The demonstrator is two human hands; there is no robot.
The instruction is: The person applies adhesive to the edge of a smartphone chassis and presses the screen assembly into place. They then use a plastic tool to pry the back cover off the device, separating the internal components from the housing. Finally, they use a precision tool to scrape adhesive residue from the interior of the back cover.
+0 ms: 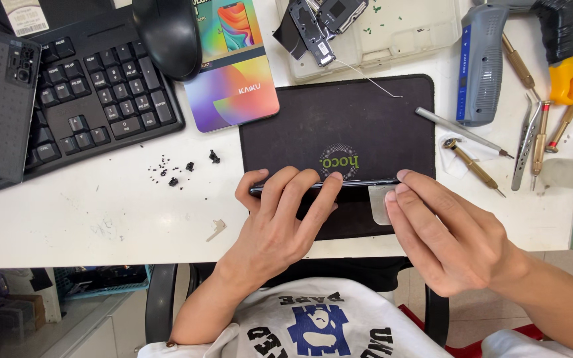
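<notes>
Both hands (280,212) (445,232) grip slim glossy phone (359,182) edgewise.

The left hand (274,215) is seen with the palm turned down and the back turned up, its four fingers (300,192) stretched toward the far side and slightly spread. The bare left forearm is bent in from the near left. The right hand (449,238) is angled to the far left, its fingers (409,189) kept together and extended, with the right forearm entering from the near right.
</notes>
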